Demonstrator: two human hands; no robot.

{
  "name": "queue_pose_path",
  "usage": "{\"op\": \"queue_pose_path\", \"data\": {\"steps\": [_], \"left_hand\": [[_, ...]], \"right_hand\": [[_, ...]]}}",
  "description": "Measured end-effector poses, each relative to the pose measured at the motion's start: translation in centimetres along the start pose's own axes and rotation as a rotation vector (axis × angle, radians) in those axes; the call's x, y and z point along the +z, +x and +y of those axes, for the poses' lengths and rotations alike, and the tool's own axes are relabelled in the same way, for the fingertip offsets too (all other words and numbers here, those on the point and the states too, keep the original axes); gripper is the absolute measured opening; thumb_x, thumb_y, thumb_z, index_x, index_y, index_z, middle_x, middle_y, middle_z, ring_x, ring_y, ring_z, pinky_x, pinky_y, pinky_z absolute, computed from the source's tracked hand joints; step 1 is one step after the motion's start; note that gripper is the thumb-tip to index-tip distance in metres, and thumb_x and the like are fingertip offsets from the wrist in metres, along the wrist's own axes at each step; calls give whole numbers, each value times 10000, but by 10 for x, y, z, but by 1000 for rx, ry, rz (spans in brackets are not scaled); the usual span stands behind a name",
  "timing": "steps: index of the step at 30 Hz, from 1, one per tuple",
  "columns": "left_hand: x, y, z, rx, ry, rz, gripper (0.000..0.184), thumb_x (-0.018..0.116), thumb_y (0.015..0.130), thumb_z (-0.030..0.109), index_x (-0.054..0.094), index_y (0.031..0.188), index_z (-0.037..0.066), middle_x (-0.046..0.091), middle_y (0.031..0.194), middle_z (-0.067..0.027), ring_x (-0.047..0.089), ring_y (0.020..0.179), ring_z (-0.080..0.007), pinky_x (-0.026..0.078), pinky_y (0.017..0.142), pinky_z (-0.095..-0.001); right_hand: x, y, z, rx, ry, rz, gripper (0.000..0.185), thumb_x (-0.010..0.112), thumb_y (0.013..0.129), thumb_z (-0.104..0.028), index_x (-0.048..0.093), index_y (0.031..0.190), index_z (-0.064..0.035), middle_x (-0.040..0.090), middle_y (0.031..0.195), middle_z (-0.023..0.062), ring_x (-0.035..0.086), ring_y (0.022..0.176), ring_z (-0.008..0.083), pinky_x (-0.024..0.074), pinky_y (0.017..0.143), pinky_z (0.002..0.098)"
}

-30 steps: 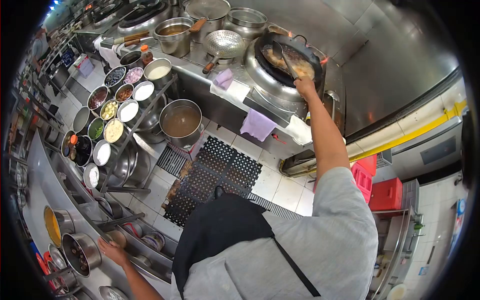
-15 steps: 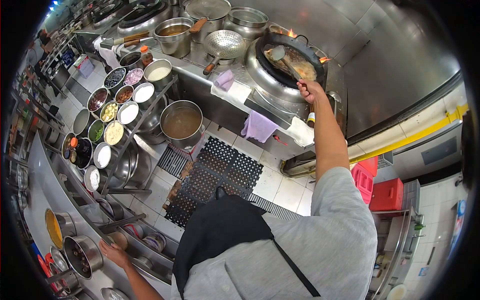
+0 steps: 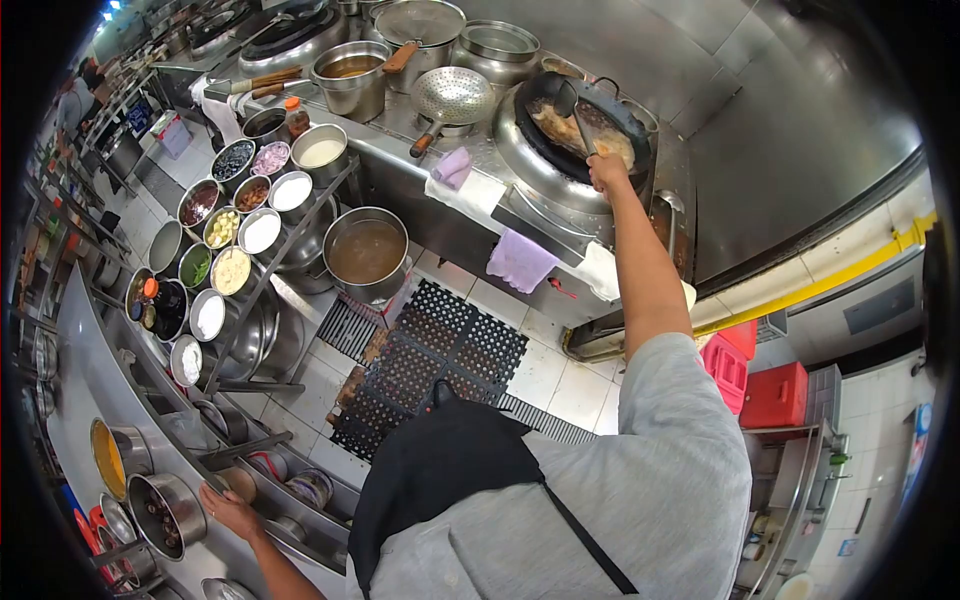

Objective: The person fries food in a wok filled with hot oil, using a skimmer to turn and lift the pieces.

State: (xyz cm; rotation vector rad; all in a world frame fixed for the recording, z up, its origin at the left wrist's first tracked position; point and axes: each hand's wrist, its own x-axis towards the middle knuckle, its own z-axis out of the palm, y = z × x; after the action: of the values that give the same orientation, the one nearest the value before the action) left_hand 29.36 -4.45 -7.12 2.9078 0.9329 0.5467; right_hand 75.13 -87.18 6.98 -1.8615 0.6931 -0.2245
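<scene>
My right hand point(image 3: 608, 174) is closed around the handle of a metal ladle point(image 3: 567, 98). The ladle's head is at the far left inside of a black wok point(image 3: 634, 118), over light-brown food point(image 3: 606, 143) in liquid. The wok sits on a round steel burner ring point(image 3: 515, 150). On the left, my left hand point(image 3: 232, 510) lies on the edge of a steel counter point(image 3: 75, 340), fingers stretched out and apparently holding nothing. Beside it stands a steel pot with dark pieces in it point(image 3: 165, 515). A pot of yellow-orange contents point(image 3: 118, 455) is just beyond.
A perforated strainer point(image 3: 452, 97) rests on the stove left of the wok. Several seasoning containers, one with white powder point(image 3: 261, 231), stand on a rack. A large pot of brown liquid point(image 3: 366, 252) is below the stove front, near a black rubber mat point(image 3: 430, 350).
The ladle's head has turned and shifted slightly within the wok, and my right hand has moved a little left. Flames seen at the wok's rim earlier no longer show. My left hand has stayed put.
</scene>
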Motion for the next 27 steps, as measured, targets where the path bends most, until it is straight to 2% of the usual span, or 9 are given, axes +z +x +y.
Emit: {"op": "queue_pose_path", "data": {"steps": [4,8,10,11,16,18,21,27], "left_hand": [[-1,-1,1,5,-8,17,476,441,812,50,397,1278,-38,395,1305,-229,364,1219,-372,283,1034,-429],[0,-1,0,11,-21,28,476,440,809,42,396,1276,-37,395,1305,-229,364,1219,-371,284,1033,-429],[1,-1,-1,25,-10,33,474,439,810,38,397,1276,-37,398,1302,-229,366,1218,-370,284,1033,-428],[0,-1,0,23,-10,34,474,439,810,38,397,1276,-37,398,1302,-229,366,1218,-370,284,1033,-428],[-2,0,3,-1,-27,20,475,443,807,28,402,1276,-36,403,1298,-228,376,1212,-371,289,1030,-427],[-2,0,3,1,-24,23,478,447,804,28,402,1276,-35,403,1299,-227,378,1210,-371,291,1028,-426],[2,0,-2,1,-15,25,483,455,800,29,406,1277,-31,403,1302,-224,381,1209,-370,293,1026,-424],[1,0,-1,1,-4,18,480,459,796,32,414,1270,-30,407,1305,-219,379,1214,-364,292,1027,-421]], "right_hand": [[18,-19,-24,-20,-180,82,307,571,801,-147,503,536,-8,476,496,100,424,365,206,271,344,329],[26,15,-9,28,-55,-28,260,543,833,-142,491,605,-26,457,513,71,405,371,167,264,337,296],[19,18,-8,265,521,-195,190,520,866,-132,457,696,-77,439,541,2,368,380,90,239,314,220],[12,15,-9,304,581,-249,188,503,890,-140,447,720,-86,444,565,-11,374,408,62,236,318,186],[-1,4,-12,288,515,-256,158,512,878,-135,460,741,-76,453,576,-4,382,409,64,240,312,191],[-2,-15,-15,102,234,-144,154,518,867,-135,468,736,-73,445,571,-4,394,413,69,241,312,194],[-5,-38,-21,25,184,-94,154,531,850,-129,477,720,-68,426,548,-3,378,386,83,234,308,211],[1,-17,-3,14,48,-74,205,543,833,-123,460,659,-52,415,508,28,339,334,118,201,318,276]]}}
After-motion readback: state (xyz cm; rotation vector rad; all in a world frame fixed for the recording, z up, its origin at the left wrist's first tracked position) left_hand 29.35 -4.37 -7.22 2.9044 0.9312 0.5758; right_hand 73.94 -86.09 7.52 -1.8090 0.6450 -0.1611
